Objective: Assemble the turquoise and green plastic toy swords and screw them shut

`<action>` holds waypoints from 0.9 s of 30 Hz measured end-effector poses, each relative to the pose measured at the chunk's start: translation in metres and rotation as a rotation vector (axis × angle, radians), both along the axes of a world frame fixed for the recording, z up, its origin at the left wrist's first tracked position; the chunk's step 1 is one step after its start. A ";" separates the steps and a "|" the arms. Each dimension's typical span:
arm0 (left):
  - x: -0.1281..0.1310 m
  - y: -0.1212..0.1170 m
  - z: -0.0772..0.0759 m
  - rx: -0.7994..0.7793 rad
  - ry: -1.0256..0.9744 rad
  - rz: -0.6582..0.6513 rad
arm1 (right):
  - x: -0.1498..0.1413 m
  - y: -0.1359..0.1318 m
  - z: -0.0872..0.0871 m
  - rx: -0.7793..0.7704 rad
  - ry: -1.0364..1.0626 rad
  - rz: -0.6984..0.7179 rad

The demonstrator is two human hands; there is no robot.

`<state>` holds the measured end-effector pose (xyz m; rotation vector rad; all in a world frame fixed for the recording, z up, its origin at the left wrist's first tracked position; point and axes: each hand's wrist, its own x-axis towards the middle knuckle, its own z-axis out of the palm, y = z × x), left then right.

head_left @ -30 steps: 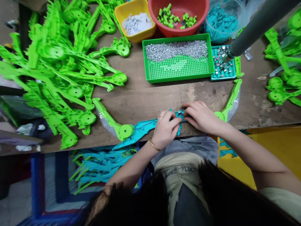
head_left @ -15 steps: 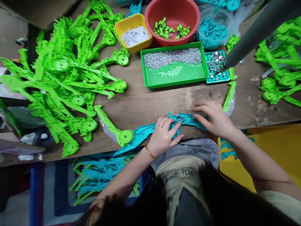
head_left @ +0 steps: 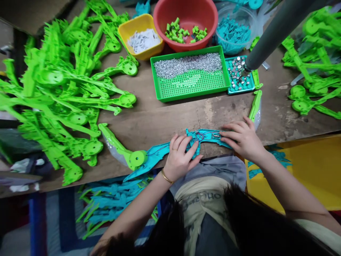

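A toy bow lies across the table in front of me, with a blue half-shell body (head_left: 157, 153), thin dark wires near its middle and a small metallic part (head_left: 216, 136) to their right. Green curved arms, partly in clear film, extend from both ends: the left arm (head_left: 137, 159) and the right arm (head_left: 255, 106). My left hand (head_left: 181, 156) is closed over the body's middle, its thumb and fingertips at the wires. My right hand (head_left: 243, 138) rests on the body's right part with its fingers stretched and apart, hiding that end.
A green tray (head_left: 190, 93) of small metal screws stands beyond the bow. Beside it is a blue tray (head_left: 241, 90) of silvery discs. Behind stand red (head_left: 186, 8), yellow (head_left: 124, 30) and clear bowls. Green parts (head_left: 55, 81) heap at left; a grey pole (head_left: 277, 33) slants in at right.
My right hand has lowered onto the body's right part, and the metallic part shows more fully. My left hand stays at the wires. The whole view has shifted slightly.
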<state>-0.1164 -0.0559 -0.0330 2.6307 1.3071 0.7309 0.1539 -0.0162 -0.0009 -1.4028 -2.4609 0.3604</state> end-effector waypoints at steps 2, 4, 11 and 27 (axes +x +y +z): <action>0.000 0.000 -0.002 -0.027 -0.025 0.000 | 0.001 0.001 -0.003 -0.008 -0.001 -0.008; 0.000 0.000 -0.002 -0.025 -0.033 0.006 | 0.002 0.001 -0.003 -0.020 -0.002 -0.013; 0.004 0.006 0.004 -0.012 -0.007 0.020 | 0.000 0.006 -0.006 -0.033 0.038 -0.051; -0.063 0.387 0.101 -0.249 0.313 0.579 | 0.046 0.050 -0.017 0.294 0.365 -0.065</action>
